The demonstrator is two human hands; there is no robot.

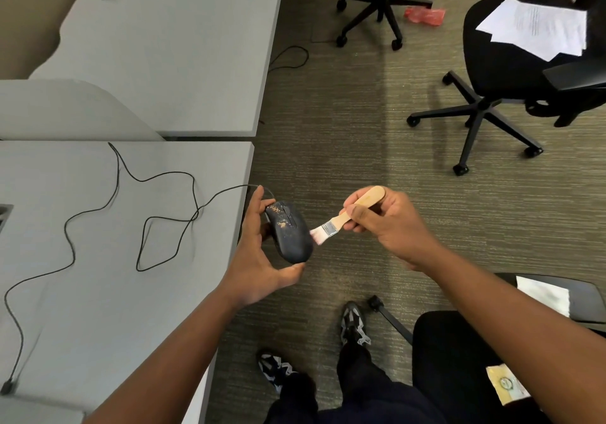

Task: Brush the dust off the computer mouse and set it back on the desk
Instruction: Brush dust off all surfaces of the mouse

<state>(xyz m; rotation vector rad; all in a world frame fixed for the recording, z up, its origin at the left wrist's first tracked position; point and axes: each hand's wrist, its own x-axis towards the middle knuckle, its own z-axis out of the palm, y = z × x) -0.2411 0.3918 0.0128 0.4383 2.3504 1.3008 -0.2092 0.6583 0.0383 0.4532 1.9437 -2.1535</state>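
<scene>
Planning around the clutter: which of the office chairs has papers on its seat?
The black chair at upper right holds white papers; the far chair shows only its base.

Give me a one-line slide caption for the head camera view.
Left hand holds a dusty mouse off the desk edge while the right hand brings a brush to its side.

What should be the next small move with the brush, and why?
Probably sweep the brush leftward, up over the mouse. Its bristles sit at the mouse's right edge, while tan dust still lies around the wheel. The left hand holds the mouse over the floor, past the desk edge; the right hand grips the handle.
</scene>
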